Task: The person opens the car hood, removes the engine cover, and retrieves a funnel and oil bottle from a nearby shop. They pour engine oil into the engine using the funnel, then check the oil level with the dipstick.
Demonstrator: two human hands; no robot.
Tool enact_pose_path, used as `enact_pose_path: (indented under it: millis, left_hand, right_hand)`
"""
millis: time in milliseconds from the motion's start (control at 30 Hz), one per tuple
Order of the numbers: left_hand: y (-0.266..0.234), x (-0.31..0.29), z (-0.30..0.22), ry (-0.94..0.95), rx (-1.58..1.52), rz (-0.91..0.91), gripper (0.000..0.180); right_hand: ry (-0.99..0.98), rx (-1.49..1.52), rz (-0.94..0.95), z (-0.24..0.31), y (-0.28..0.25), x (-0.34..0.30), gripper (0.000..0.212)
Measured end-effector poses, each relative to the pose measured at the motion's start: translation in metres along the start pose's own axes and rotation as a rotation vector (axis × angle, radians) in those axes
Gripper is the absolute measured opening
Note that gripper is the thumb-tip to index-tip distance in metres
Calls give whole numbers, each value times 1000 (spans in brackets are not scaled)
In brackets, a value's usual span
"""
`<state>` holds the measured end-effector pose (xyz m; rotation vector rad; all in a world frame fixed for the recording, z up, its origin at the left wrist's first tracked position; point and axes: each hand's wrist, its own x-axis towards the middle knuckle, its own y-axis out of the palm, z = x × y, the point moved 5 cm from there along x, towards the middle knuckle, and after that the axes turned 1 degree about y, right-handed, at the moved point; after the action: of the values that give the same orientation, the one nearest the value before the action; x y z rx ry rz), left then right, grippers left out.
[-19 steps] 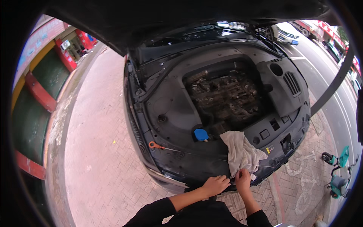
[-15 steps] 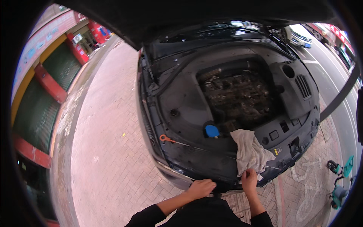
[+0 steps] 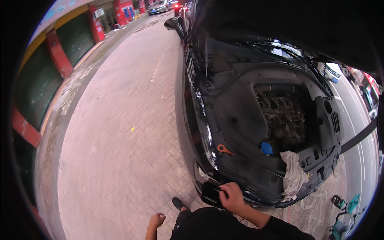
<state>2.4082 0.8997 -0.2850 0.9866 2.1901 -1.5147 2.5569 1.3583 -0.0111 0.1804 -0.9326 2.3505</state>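
Observation:
My right hand (image 3: 233,197) is at the car's front corner, above the headlight (image 3: 203,173). Its fingers bend loosely with a gap to the thumb, and nothing shows in them. Low beside my body, my left hand (image 3: 157,220) is curled closed over the paving, with nothing visible in it. A dipstick with an orange ring handle (image 3: 225,149) lies on the black cover near the fender; its thin rod is hard to make out. To the right, a crumpled grey-white rag (image 3: 294,176) drapes over the front edge, apart from both hands. A blue cap (image 3: 267,148) sits behind it.
The raised hood (image 3: 288,24) overhangs the exposed engine (image 3: 284,114). Brick paving (image 3: 124,120) stretches along the car's left side toward shutters (image 3: 76,36). A green bicycle (image 3: 345,216) stands at the lower right, beside the road.
My right hand has let go of the rag and moved left to the car's corner. My left hand has left the front edge and dropped to my side. The view has shifted left.

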Motion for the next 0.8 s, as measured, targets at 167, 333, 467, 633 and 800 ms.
enact_pose_path:
  millis: [167,333,467,633,800]
  left_hand:
    - [-76,52,128,70,112,31,46]
    - [-169,99,184,-9,-65,-60,40]
    - [-215,171,207,2,-177,-51,41]
    - [-291,280,254,26,-238,-191,40]
    - [-423,385,296,-274,-454,-171,40]
  right_hand:
    - [-168,67,174,96,171,79,23]
    - [-10,153,477,122,288,135,25]
    - [41,39,651,109,375,178,26]
    - [-53,-89,825,68,511,265,29]
    - [-499,16,1047,97,673,454,25]
